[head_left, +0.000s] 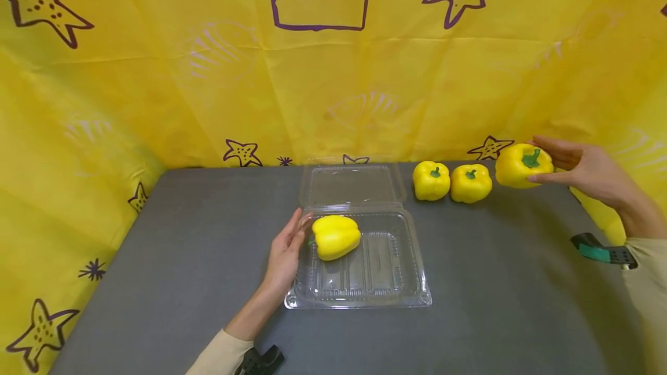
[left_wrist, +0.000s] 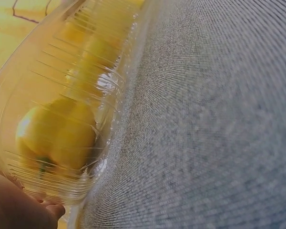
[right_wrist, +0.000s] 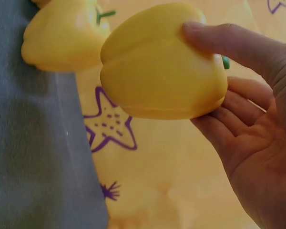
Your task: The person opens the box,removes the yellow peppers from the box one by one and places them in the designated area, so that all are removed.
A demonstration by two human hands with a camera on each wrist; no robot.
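Note:
A clear plastic clamshell container (head_left: 365, 294) lies with its lid (head_left: 351, 187) folded back. One yellow bell pepper (head_left: 336, 238) rests on its side in the base, its green stem toward the left wall. At that wall, my left hand (head_left: 283, 253) grips the rim, with some fingers seen through the plastic. Over at the right, my right hand (head_left: 599, 175) holds another yellow bell pepper (right_wrist: 162, 67) between thumb and fingers, above the table's back right corner. In the right wrist view the thumb lies on top of this pepper and the fingers support it from beneath.
Two more yellow bell peppers, a left one (head_left: 431, 181) and a right one (head_left: 471, 183), stand side by side near the back edge, right of the lid. A yellow cloth (head_left: 312, 85) with starfish drawings hangs behind the grey table (head_left: 208, 247).

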